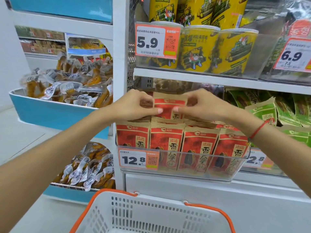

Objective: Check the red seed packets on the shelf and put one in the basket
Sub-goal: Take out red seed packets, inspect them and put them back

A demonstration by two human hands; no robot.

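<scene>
1. Shelving (193,78) is carrying the stock in tiers: yellow tubs (198,47) are sitting up top, seed bags one level down. That level is putting the reds within arm's reach.
2. Basket (151,214), white with orange rim, is sitting low and centred, directly under the hands. Probably parked there so a picked bag is only needing a short drop. Nothing is showing inside the visible part.
3. Clear bin (181,165) is holding the red seed packets (198,145) upright in a front row, faces out, so labels are reading without any handling. Price tag (138,159) is clipped to its front wall.
4. Green packets (264,113) are leaning just beside, to the right; not the target.
5. One raised red packet (169,105) is standing higher than the front row, behind it, being held at its upper corners. Likely lifted for inspection.
6. Left hand (134,106) is pinching the packet's left upper edge, thumb on the face, fingers curled behind.
7. Right hand (202,106) is pinching the right upper edge the same way. Two-corner hold is keeping the bag flat and readable.
</scene>
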